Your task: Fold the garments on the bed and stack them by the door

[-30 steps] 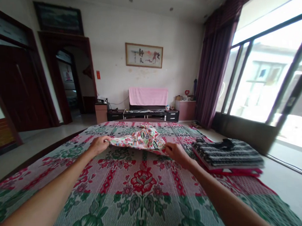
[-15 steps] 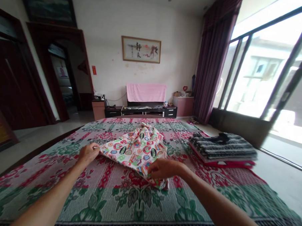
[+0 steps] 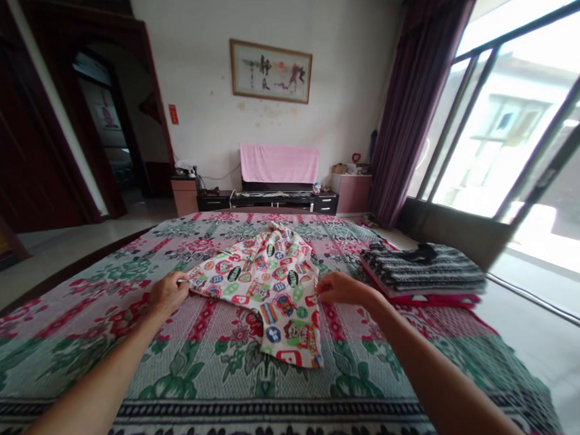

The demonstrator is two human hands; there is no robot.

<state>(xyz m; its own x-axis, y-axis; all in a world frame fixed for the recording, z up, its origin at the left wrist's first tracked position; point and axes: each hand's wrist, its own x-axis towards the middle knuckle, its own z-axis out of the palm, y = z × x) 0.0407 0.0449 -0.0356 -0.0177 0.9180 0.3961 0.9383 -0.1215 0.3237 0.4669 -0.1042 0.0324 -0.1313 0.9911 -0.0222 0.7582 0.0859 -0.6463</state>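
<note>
A small white garment [image 3: 269, 289] printed with colourful badges lies spread on the floral bedspread [image 3: 220, 374] in the middle of the bed. My left hand [image 3: 167, 293] pinches its left corner, fingers closed on the cloth. My right hand [image 3: 338, 288] grips its right edge, fingers curled on the fabric. A narrow part of the garment trails toward me between my arms.
A folded stack of clothes, black-and-white striped on top of red [image 3: 422, 272], sits at the bed's right edge. Beyond the bed stand a low dark TV cabinet with a pink cloth [image 3: 278, 163] over it, purple curtains [image 3: 410, 103] and a large window at right.
The garment, first bunched and raised at the far side, has been pulled toward me and spread flat. My right hand swung in to the middle, then back out to the right edge.
</note>
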